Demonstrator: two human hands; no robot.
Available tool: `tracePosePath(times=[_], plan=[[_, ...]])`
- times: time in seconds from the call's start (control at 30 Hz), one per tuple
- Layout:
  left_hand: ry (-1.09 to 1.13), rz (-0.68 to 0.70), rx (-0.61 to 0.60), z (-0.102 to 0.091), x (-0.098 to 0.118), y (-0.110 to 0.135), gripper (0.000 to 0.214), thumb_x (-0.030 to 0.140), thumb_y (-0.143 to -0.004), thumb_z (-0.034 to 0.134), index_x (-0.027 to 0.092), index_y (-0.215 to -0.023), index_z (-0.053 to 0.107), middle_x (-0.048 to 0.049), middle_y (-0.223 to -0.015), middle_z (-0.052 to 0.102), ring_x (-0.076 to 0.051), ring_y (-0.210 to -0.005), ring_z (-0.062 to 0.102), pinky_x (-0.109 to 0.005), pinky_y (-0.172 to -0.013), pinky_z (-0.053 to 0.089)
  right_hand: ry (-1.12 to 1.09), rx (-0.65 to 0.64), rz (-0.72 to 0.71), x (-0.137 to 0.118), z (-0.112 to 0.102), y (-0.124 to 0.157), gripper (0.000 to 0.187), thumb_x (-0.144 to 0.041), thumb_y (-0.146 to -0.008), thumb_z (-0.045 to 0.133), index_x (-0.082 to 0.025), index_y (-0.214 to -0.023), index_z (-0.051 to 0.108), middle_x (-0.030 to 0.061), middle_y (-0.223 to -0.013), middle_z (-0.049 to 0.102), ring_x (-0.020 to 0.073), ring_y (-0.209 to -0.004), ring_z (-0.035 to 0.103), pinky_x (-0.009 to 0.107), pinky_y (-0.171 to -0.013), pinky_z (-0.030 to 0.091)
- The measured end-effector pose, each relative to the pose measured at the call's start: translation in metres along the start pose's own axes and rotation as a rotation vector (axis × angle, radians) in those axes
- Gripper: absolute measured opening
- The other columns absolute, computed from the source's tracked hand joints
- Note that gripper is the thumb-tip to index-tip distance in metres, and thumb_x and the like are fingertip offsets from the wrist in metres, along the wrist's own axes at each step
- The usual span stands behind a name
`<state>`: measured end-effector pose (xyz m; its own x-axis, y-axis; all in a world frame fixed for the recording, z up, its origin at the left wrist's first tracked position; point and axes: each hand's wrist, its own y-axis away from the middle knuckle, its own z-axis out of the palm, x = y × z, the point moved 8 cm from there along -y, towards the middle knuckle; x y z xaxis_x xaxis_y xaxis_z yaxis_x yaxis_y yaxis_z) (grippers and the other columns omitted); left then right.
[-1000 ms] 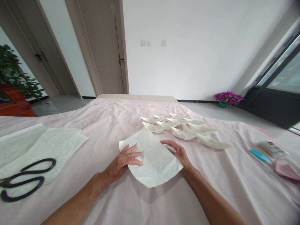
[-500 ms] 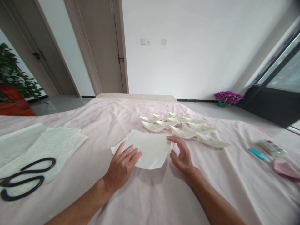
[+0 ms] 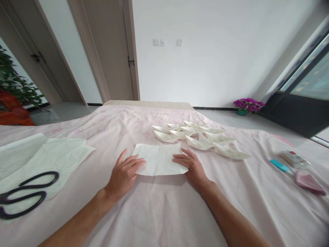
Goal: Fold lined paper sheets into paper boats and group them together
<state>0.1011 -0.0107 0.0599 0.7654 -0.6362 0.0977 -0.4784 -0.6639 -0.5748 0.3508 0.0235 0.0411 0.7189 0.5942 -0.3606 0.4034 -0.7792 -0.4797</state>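
A sheet of lined white paper with a faint crease down its middle lies before me, low over the pink cloth. At its left edge my left hand grips it, fingers on top and the thumb's tip hidden. My right hand holds the right edge the same way, its thumb out of sight below the paper. Just beyond the sheet, several folded paper boats stand in a close group. Black-handled scissors rest at the left on a spread of lined sheets.
Pink floral cloth covers the surface. To the right lie a blue object, a clear-wrapped pack and a folded pink cloth piece. Purple flowers in a green pot stand on the floor by the wall.
The sheet was turned askew and now sits squarer, its crease showing. Both hands have shifted to its side edges; the right one's fingers now lie over the paper. The view tilted slightly.
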Motion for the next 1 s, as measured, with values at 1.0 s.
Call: tracePosePath(times=[1.0], plan=[[0.671, -0.671, -0.098, 0.036, -0.081, 0.017, 0.041, 0.050, -0.079, 0.064, 0.013, -0.094, 0.075, -0.0065, -0.099, 0.076, -0.026, -0.094, 0.070, -0.033, -0.085, 0.052, 0.016, -0.046, 0.471, 0.048, 0.003, 0.005, 0.028, -0.045, -0.085, 0.059, -0.020, -0.074, 0.065, 0.0020, -0.073, 0.058, 0.0172, -0.068, 0.056, 0.026, -0.061, 0.038]])
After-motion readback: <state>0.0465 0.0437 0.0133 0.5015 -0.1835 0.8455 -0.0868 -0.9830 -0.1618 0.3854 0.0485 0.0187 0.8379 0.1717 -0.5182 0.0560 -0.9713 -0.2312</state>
